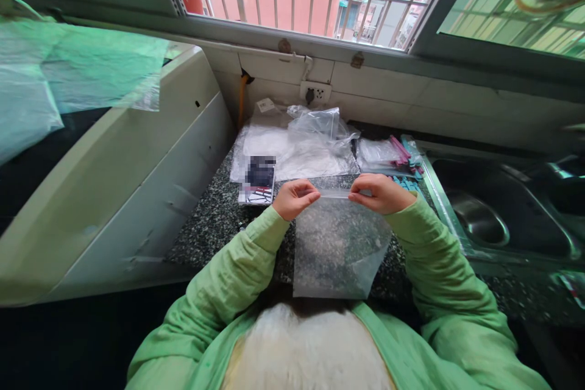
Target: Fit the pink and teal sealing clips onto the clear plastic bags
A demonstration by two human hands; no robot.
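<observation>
A translucent plastic zip bag [340, 250] hangs over the speckled counter with its top edge away from me. My left hand [297, 198] pinches the left part of that top edge between thumb and fingers. At the right part of the same edge, my right hand [379, 193] is closed in a similar pinch. The strip between the two hands looks taut and straight. The bag seems flat, and the counter shows through it. A card or phone-like thing with a blurred picture [259, 181] lies just beyond my left hand.
Clear plastic bags [301, 143] lie piled at the back of the counter [205, 228]. To their right are smaller bags with pink and blue strips [393, 153]. A metal sink [479, 219] borders the right side, and a large pale appliance [150, 158] stands at left. A wall socket [315, 92] sits behind.
</observation>
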